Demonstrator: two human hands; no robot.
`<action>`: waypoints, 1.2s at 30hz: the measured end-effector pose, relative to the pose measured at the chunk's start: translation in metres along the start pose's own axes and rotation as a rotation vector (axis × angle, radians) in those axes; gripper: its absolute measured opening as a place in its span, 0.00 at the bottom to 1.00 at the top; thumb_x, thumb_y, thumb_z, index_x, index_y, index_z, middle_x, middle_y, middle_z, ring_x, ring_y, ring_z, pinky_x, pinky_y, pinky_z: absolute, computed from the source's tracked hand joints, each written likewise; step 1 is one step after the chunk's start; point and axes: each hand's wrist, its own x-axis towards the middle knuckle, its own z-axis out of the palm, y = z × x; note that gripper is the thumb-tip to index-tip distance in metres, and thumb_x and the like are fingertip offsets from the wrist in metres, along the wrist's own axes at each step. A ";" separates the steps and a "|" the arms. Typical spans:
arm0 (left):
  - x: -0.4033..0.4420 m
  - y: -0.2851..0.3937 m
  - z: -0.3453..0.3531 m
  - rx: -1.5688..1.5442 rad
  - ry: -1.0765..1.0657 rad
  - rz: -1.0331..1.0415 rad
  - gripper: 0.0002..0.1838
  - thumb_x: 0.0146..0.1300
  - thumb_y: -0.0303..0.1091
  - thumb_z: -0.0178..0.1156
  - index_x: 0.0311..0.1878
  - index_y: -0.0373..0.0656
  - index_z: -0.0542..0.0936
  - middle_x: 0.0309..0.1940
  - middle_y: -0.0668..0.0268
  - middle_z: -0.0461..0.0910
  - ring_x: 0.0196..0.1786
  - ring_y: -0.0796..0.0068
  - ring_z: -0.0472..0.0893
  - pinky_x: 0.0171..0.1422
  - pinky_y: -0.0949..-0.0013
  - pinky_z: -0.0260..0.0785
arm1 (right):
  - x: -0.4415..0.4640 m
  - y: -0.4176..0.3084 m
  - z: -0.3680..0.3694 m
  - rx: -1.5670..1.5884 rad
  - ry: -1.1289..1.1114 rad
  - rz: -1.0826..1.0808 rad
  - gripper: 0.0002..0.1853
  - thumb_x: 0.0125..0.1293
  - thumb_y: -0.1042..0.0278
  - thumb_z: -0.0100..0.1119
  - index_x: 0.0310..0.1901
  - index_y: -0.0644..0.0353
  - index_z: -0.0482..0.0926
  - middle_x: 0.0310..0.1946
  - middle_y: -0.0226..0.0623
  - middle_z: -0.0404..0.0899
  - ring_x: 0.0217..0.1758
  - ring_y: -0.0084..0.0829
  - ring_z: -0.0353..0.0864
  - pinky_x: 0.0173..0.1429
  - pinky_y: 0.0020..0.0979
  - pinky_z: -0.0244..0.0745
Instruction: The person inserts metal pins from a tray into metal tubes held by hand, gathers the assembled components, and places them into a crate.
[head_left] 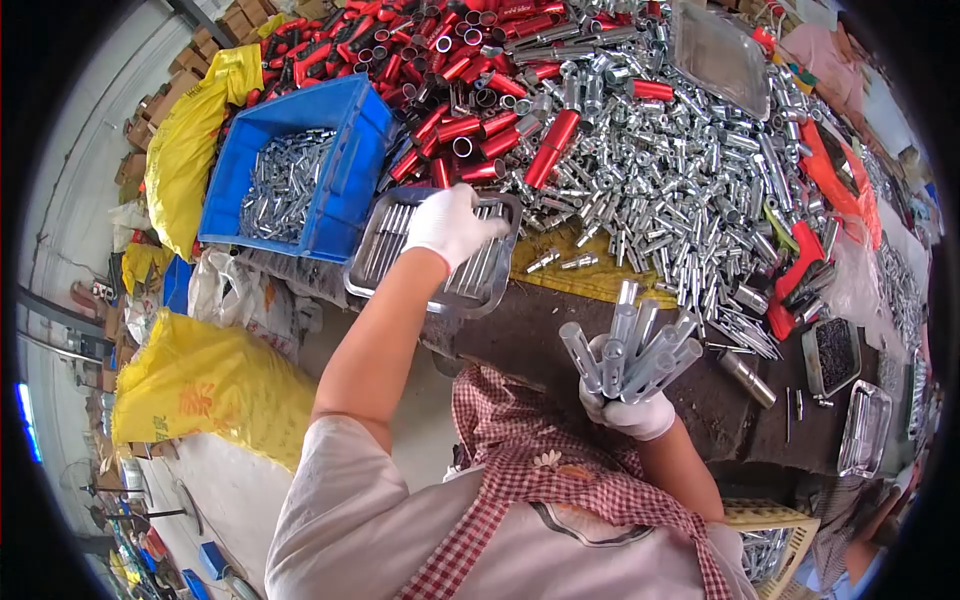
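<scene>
My left hand (452,228), in a white glove, is over a clear plastic tray (497,298) lined with slim metal rods (393,238). Its fingers are bent down among the rods, and their tips are hidden, so what they pinch cannot be made out. In my gloved right hand (640,415) a bundle of shiny, clear-looking tubes (640,360) stands upright, fanned out at the top. The right fingers are wrapped round the lower ends of the tubes.
A blue bin (345,190) of small metal parts stands left of the tray. Behind spread a large heap of silver metal sockets (640,150) and red tubes (553,148). To the right lie a thick metal tube (748,380) and a box of small dark parts (832,357).
</scene>
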 end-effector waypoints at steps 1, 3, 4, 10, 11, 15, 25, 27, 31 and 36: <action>0.005 0.000 0.006 0.063 -0.061 0.016 0.29 0.45 0.52 0.69 0.41 0.34 0.79 0.36 0.48 0.82 0.43 0.53 0.82 0.49 0.59 0.72 | 0.001 0.000 0.002 0.000 0.002 -0.009 0.44 0.42 0.64 0.77 0.62 0.49 0.61 0.30 0.30 0.71 0.27 0.25 0.69 0.26 0.26 0.62; 0.015 0.000 0.013 0.121 -0.126 0.046 0.29 0.44 0.51 0.70 0.40 0.34 0.80 0.36 0.47 0.82 0.43 0.52 0.82 0.49 0.58 0.72 | 0.001 -0.001 0.005 -0.038 0.043 -0.027 0.42 0.41 0.64 0.77 0.59 0.49 0.62 0.30 0.30 0.71 0.27 0.25 0.69 0.27 0.25 0.62; 0.019 -0.003 0.012 0.119 -0.162 0.058 0.27 0.43 0.51 0.69 0.37 0.34 0.80 0.35 0.47 0.81 0.42 0.52 0.82 0.49 0.58 0.73 | -0.003 0.001 0.002 -0.072 0.076 -0.015 0.47 0.39 0.56 0.80 0.61 0.54 0.63 0.42 0.29 0.73 0.36 0.25 0.71 0.35 0.27 0.66; 0.033 -0.007 0.016 0.210 -0.260 0.092 0.23 0.43 0.47 0.67 0.29 0.32 0.82 0.30 0.46 0.81 0.37 0.50 0.82 0.47 0.58 0.74 | -0.001 0.002 -0.001 -0.064 0.081 0.044 0.47 0.36 0.56 0.81 0.59 0.53 0.64 0.43 0.29 0.73 0.38 0.25 0.72 0.37 0.27 0.67; 0.035 -0.007 0.019 0.227 -0.266 0.099 0.21 0.42 0.46 0.66 0.27 0.33 0.82 0.28 0.46 0.81 0.36 0.50 0.82 0.46 0.58 0.74 | 0.000 0.003 0.000 -0.057 0.080 0.032 0.46 0.36 0.56 0.81 0.59 0.53 0.64 0.42 0.29 0.73 0.38 0.25 0.72 0.37 0.27 0.67; 0.043 -0.002 0.026 0.314 -0.275 0.138 0.15 0.41 0.41 0.61 0.23 0.35 0.82 0.25 0.46 0.80 0.33 0.50 0.81 0.45 0.58 0.74 | -0.002 0.002 0.001 -0.095 0.095 0.047 0.45 0.36 0.56 0.81 0.57 0.53 0.65 0.42 0.29 0.73 0.37 0.24 0.72 0.37 0.26 0.67; 0.014 -0.013 -0.002 -0.654 -0.350 -0.149 0.12 0.52 0.29 0.59 0.38 0.33 0.82 0.34 0.54 0.82 0.33 0.73 0.83 0.42 0.72 0.76 | 0.001 -0.001 0.010 -0.192 0.092 -0.053 0.29 0.42 0.51 0.77 0.41 0.55 0.71 0.27 0.27 0.69 0.26 0.22 0.66 0.27 0.23 0.60; 0.005 -0.026 -0.001 -0.989 -0.378 -0.189 0.12 0.55 0.27 0.57 0.42 0.34 0.81 0.38 0.57 0.81 0.35 0.72 0.83 0.43 0.71 0.77 | 0.000 0.000 0.010 -0.165 0.091 -0.040 0.28 0.42 0.51 0.77 0.39 0.55 0.72 0.26 0.26 0.69 0.25 0.21 0.66 0.27 0.23 0.59; -0.021 -0.024 0.013 -0.954 -0.232 0.282 0.18 0.63 0.27 0.56 0.56 0.34 0.74 0.45 0.62 0.78 0.42 0.69 0.81 0.49 0.65 0.76 | -0.004 0.005 -0.009 -0.189 0.043 0.043 0.43 0.44 0.53 0.77 0.59 0.57 0.63 0.36 0.29 0.72 0.35 0.22 0.70 0.37 0.25 0.66; -0.044 -0.001 0.020 -1.686 -0.635 -0.126 0.25 0.63 0.28 0.58 0.61 0.30 0.67 0.41 0.59 0.78 0.42 0.68 0.81 0.47 0.66 0.78 | -0.001 0.002 -0.003 -0.137 0.060 0.045 0.43 0.43 0.51 0.77 0.58 0.57 0.64 0.33 0.29 0.70 0.31 0.21 0.68 0.31 0.22 0.63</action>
